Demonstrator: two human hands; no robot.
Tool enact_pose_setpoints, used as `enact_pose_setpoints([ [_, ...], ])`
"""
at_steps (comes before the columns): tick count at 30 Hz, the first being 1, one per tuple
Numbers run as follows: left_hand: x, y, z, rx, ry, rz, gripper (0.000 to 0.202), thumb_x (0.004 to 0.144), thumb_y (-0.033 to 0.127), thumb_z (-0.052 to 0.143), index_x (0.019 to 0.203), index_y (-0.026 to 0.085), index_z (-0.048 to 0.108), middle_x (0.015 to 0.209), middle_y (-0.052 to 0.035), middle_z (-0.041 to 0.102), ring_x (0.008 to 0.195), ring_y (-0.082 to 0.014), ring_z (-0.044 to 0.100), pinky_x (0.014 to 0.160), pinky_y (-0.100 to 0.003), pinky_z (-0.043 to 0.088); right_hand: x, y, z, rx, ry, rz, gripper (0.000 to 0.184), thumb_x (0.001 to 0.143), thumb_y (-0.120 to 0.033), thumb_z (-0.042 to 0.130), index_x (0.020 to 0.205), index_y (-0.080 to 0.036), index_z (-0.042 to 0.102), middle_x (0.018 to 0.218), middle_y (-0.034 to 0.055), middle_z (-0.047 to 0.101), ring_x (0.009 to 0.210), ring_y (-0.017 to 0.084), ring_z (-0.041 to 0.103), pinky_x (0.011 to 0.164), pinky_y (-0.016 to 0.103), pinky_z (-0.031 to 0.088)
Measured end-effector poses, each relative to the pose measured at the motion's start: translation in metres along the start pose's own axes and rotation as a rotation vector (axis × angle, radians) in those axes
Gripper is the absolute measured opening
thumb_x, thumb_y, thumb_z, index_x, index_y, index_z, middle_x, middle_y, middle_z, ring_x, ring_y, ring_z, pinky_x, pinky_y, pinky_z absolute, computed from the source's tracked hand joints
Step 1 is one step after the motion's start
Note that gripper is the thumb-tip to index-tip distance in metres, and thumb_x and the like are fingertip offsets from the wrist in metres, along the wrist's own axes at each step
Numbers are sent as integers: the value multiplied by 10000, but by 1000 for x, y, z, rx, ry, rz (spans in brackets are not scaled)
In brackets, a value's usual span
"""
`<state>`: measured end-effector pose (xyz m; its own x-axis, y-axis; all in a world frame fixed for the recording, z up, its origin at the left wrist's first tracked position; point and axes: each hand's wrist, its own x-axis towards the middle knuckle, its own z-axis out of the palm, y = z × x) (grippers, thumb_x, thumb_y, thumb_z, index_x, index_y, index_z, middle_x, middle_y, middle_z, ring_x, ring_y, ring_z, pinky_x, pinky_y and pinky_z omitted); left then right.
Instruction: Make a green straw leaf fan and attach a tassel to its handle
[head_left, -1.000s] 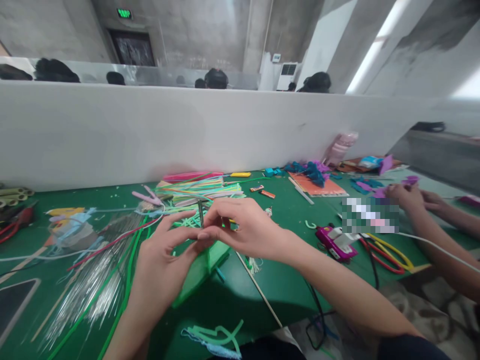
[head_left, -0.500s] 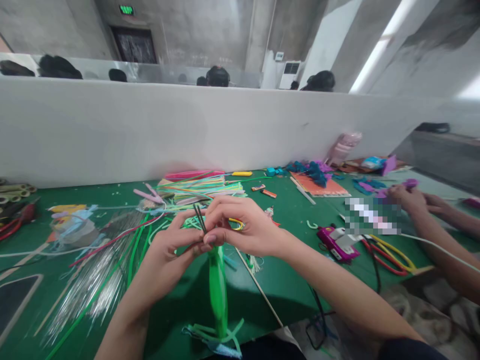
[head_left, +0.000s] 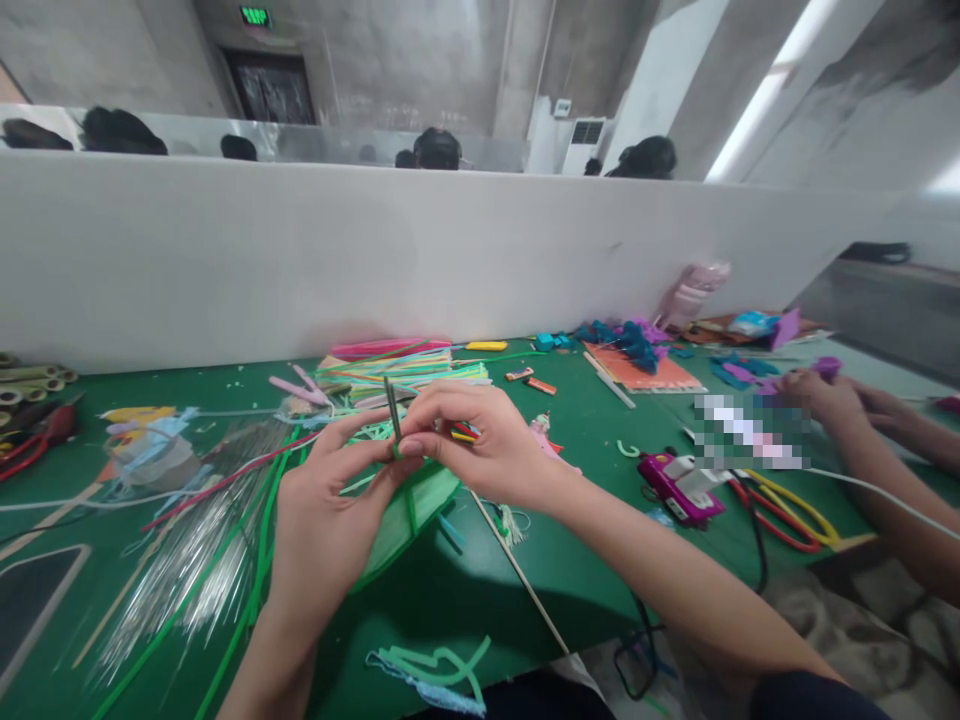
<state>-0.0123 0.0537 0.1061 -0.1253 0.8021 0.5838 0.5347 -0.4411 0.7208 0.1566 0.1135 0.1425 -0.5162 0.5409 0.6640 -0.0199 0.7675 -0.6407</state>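
1. Okay, right hand (head_left: 484, 440): thumb and index pinched on the lower end of the dark thin rods (head_left: 391, 405), which stick up from the fingertips, tilted slightly left.
2. Left hand (head_left: 322, 520): thumb and fingers closed in at the same spot from the left, looks like a pinch on the rods' base. Exact contact hidden by the right thumb.
3. Green leaf-shaped piece (head_left: 427, 500): just below the pinch, near side, hanging over the table (head_left: 570, 500). Joint to the rods not visible.
4. Handling, my read: very light. Rods thin, probably bendable wire; leaf soft and sheet-like, should crease easily. Hold at the rod base, keep fingers off the leaf face.
5. Far side of the hands: pile of coloured strips (head_left: 450, 372). Left: silver wires (head_left: 195, 560). Near: green curled scraps (head_left: 435, 665). Right of the leaf: thin stick (head_left: 525, 580).
6. Farther right: purple power strip (head_left: 679, 490), then red and yellow handles (head_left: 787, 515).
7. Far right: co-worker's hands (head_left: 821, 400) at a purple piece (head_left: 827, 368), well apart from ours.
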Motion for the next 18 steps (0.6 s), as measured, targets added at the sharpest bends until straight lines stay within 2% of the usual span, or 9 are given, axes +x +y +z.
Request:
enact_pose_setpoints([
  [8,2,-6,0,-156,-184,3,147,888,280,712,977,359,799,1133,26,724,1183,-174,617,976,-263,477,-3,0,-1,105,-49,155,87,884,-120,663,826,-174,697,840,9,657,815,131,605,683,247,487],
  [12,5,-3,-3,-116,-233,48,123,898,263,692,909,310,805,1036,2,745,1160,-191,603,928,-265,495,-2,1,-3,187,-81,230,59,862,-136,691,813,-169,697,817,0,623,767,124,593,660,250,462],
  [15,8,-1,-7,-67,-284,102,142,913,259,669,870,294,799,879,4,749,1102,-193,592,917,-268,493,-1,3,-5,227,-108,227,62,856,-152,701,798,-169,692,780,-12,612,735,120,591,667,262,449],
  [18,9,0,-11,-51,-346,132,169,933,246,638,865,286,788,856,10,755,1105,-187,569,923,-260,478,0,4,-6,219,-130,226,76,853,-188,719,785,-172,690,790,-7,624,766,128,591,676,263,442],
])
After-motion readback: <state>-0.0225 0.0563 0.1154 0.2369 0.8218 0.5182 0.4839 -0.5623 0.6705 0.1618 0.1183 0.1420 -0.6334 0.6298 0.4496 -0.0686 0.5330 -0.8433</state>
